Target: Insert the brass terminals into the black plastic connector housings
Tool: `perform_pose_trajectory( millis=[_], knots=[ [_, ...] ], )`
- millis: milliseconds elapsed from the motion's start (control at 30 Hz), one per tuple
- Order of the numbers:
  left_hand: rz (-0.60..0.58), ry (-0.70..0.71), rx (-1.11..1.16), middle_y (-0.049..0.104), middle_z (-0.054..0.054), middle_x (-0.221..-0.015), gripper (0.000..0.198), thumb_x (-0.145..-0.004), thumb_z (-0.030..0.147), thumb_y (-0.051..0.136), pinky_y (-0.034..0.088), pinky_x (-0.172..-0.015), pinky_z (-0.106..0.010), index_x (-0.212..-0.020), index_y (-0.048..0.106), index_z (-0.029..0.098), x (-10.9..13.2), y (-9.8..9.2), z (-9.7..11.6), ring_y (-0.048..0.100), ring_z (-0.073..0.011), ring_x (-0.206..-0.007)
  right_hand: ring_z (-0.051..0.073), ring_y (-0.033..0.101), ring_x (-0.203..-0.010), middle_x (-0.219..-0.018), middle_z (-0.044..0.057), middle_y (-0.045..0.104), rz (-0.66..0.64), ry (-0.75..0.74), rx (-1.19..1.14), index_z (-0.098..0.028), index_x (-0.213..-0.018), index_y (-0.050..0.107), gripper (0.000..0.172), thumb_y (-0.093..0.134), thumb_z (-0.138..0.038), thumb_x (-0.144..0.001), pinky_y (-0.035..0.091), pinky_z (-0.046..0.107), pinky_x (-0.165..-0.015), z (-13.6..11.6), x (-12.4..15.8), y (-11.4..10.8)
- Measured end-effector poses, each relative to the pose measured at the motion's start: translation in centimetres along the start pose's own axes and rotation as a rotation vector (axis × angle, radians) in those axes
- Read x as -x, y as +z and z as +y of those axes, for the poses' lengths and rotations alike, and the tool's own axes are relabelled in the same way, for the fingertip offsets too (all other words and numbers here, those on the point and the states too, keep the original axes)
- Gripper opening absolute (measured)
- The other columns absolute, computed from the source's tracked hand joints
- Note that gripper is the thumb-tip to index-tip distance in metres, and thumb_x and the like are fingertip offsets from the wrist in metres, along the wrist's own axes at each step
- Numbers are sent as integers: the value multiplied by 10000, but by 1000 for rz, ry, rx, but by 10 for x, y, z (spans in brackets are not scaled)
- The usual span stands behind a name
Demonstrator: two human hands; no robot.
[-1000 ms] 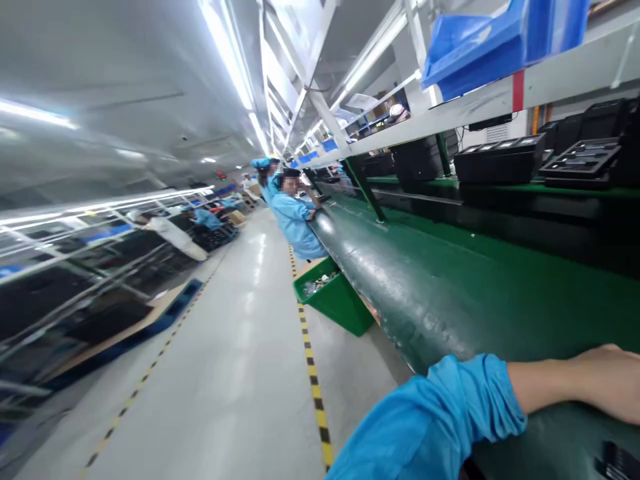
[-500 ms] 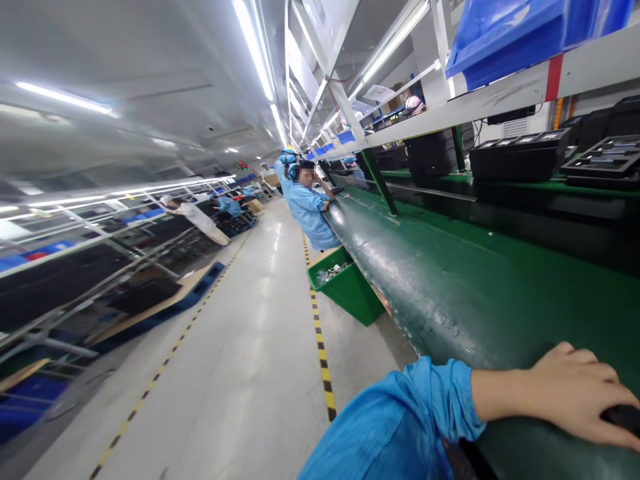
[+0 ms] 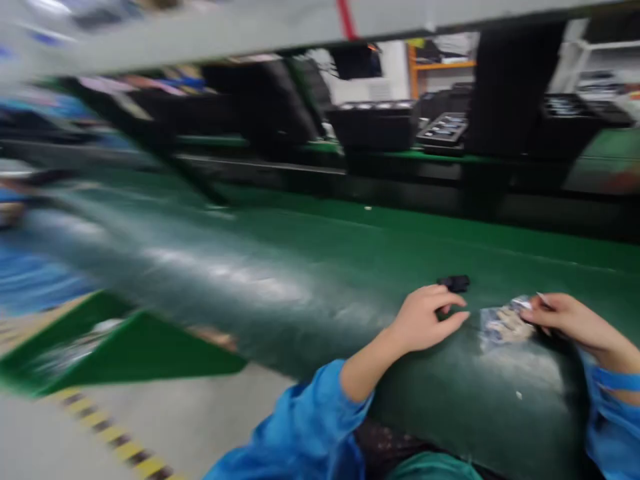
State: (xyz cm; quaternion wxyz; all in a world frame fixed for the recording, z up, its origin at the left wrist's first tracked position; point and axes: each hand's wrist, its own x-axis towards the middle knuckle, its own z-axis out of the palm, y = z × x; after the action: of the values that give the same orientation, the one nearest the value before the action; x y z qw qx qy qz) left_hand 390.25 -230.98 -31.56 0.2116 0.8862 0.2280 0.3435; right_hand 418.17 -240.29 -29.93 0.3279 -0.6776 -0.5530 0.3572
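Note:
My left hand (image 3: 427, 319) reaches over the green bench, thumb and fingers apart with nothing seen between them. Just beyond its knuckles lies a small black object (image 3: 456, 283), too blurred to name. To the right, my right hand (image 3: 565, 321) pinches the edge of a small clear plastic bag (image 3: 507, 325) between thumb and fingers. Beige pieces show through the bag, their kind unclear. The bag is low over the bench surface; whether it touches is hard to tell.
The green bench top (image 3: 300, 267) runs left and right. A green bin (image 3: 165, 350) with loose scraps stands below its edge at left. Black trays (image 3: 373, 127) line the back ledge under a white shelf beam (image 3: 200, 33). A blue sleeve (image 3: 35, 277) shows at far left.
My view has swung right and down, from the aisle to the bench. My left hand has let go of the black object. My right hand and the plastic bag have come into view.

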Motion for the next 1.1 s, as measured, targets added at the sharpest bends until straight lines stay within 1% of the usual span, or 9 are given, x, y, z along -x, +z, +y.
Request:
perform_pose_trajectory(
  millis=[67,133,367,433,667,833,900,1000,1100],
  knots=[
    [-76,1,107,637,-2,-676,179,-920,348,673,455,-660,-284,-894,799,224,2,7,5,590,-146,-650,112,421,-485,-548,9,575,-38,79,-88,-187,-661,628,493,798,-645,-727,268,265,-461,12,15,-15],
    [-122,-10,168,603,18,-636,160,-908,311,675,417,-604,-268,-877,807,226,4,14,13,542,-126,-595,103,400,-475,-544,4,583,-47,107,-148,-189,-664,626,454,805,-603,-717,223,262,-459,14,16,-18],
    [0,-103,263,488,45,-574,152,-890,275,668,366,-555,-251,-867,799,199,1,15,27,457,-108,-535,65,329,-427,-534,-21,576,-19,105,-233,-176,-684,654,347,793,-491,-724,155,244,-425,7,5,-7],
    [-3,-135,273,501,45,-586,158,-894,288,668,365,-554,-247,-890,798,199,-1,13,26,452,-108,-539,61,320,-427,-528,-29,563,-1,104,-246,-177,-669,640,342,788,-480,-726,148,244,-422,7,5,-7],
    [-162,-252,254,572,34,-656,255,-921,328,640,392,-577,-240,-1064,804,195,-18,21,21,488,-119,-590,53,303,-413,-520,-48,540,13,96,-281,-179,-699,615,353,776,-491,-739,139,239,-419,7,6,-10],
    [-257,-165,215,688,-22,-935,353,-910,361,708,467,-646,-263,-1246,771,271,-31,34,16,583,-134,-681,49,302,-404,-536,-46,565,-13,101,-296,-178,-713,606,384,798,-510,-722,138,231,-400,12,4,-13],
    [-264,-104,238,701,-56,-1116,371,-905,329,719,524,-731,-287,-1270,757,275,-32,39,12,650,-166,-809,53,319,-404,-548,-31,595,-36,105,-297,-170,-739,630,395,819,-516,-705,142,230,-393,14,4,-13],
    [-240,5,265,649,-91,-1350,324,-966,211,588,545,-948,-366,-1225,774,265,-29,44,5,660,-239,-1125,51,316,-410,-597,-10,645,-54,96,-303,-163,-774,644,407,817,-526,-715,131,231,-393,16,3,-13],
    [-223,30,229,611,-100,-1413,372,-995,169,501,562,-941,-406,-1249,755,263,-26,44,2,673,-233,-1088,51,316,-422,-620,-6,659,-71,83,-309,-160,-792,646,404,814,-521,-722,147,230,-401,15,3,-10]
  ],
)
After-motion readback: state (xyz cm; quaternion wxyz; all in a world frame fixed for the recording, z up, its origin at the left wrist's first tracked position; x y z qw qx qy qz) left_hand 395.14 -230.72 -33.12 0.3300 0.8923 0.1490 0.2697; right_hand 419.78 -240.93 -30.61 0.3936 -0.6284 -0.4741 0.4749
